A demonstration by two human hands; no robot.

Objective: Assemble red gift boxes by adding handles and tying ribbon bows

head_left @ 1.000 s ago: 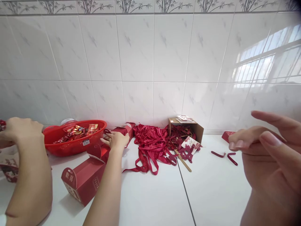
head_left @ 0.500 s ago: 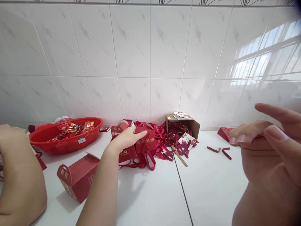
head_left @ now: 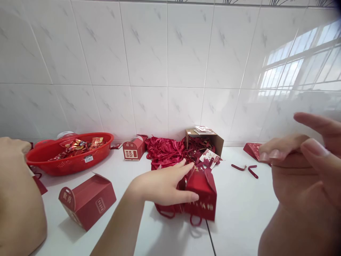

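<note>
My left hand reaches in from the lower left, palm down. Its thumb lies along the front of a red gift box and its fingers are over the upper side. More red card and loops of ribbon show beneath the hand; its palm hides the exact grip. Large and close at the right edge, my right hand is raised with fingers spread and nothing visible in it. Another red box with a raised rounded end stands to the left. Behind the held box lies a heap of red ribbon.
A red plastic basket holds wrapped sweets. A small red box and an open cardboard box of dark red strips stand by the tiled wall. Two loose strips lie right of it. Another person's bare arm fills the left edge.
My left hand has moved right and nearer, bringing red boxes away from the ribbon heap. A small box behind is now uncovered. My right hand has hardly moved. The view has shifted slightly.
</note>
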